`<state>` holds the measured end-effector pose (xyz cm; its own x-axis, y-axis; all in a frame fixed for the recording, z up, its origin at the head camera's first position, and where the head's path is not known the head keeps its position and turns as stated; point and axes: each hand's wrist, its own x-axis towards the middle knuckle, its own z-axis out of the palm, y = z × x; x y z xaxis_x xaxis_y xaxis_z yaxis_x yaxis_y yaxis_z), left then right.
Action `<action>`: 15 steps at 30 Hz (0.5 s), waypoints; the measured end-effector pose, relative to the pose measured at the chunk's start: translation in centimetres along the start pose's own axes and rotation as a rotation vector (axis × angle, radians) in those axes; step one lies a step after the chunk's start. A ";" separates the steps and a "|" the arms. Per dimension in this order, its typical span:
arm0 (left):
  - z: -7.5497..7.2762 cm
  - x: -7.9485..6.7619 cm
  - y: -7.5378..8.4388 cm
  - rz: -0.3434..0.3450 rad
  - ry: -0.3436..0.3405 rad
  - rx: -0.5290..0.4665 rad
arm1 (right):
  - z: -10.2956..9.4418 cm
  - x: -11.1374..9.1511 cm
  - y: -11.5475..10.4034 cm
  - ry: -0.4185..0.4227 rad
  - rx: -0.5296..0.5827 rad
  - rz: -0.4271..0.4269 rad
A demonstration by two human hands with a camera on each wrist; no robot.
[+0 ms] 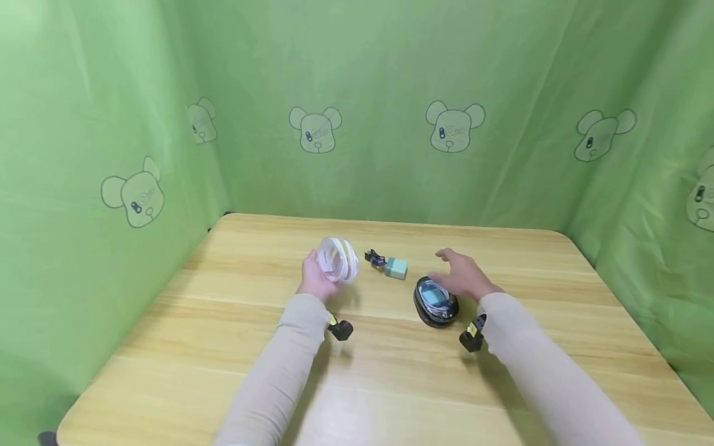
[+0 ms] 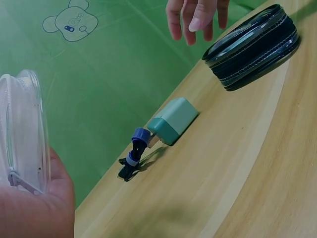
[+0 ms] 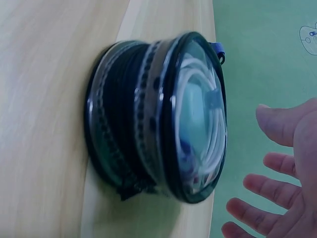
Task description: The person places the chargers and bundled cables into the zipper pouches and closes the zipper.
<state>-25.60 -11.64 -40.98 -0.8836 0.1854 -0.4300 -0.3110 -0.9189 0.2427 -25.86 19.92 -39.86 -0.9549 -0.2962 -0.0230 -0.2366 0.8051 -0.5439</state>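
Note:
My left hand [image 1: 317, 282] holds a clear, white-edged round zip case [image 1: 340, 260] above the table. In the left wrist view that case [image 2: 25, 131] stands on edge against the palm, its zipper pull low down; most of the fingers are hidden. My right hand [image 1: 463, 275], fingers spread, is close to a black-rimmed round zip case [image 1: 436, 301] on the table. In the right wrist view, a gap lies between the hand [image 3: 277, 183] and this case. Through its clear lid I see a coiled white cable [image 3: 215, 134] and a pale blue block [image 3: 192, 111].
A two-tone green charger block [image 1: 396, 267] lies on the wooden table [image 1: 368, 384], beyond and between the hands. Beside it is a small dark bundle with purple bands [image 1: 375, 258]. Green curtains [image 1: 385, 173] stand behind the table and at both sides.

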 end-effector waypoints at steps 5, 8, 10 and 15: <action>0.2 -0.2 -0.1 -0.004 0.000 -0.014 | 0.2 0.3 -0.4 -0.027 0.011 0.001; 0.3 -0.3 -0.2 -0.016 -0.019 0.000 | 0.4 0.5 -0.6 -0.034 0.013 0.003; 0.4 -0.3 -0.2 -0.025 -0.028 0.013 | 0.6 0.6 -0.8 -0.041 0.017 0.000; 0.3 -0.3 -0.2 -0.027 -0.037 0.050 | 1.0 1.3 -1.0 -0.069 0.002 -0.006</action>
<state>-25.39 -11.39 -40.61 -0.8869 0.2233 -0.4044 -0.3509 -0.8950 0.2753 -26.68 18.18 -40.16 -0.9388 -0.3356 -0.0773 -0.2418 0.8021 -0.5460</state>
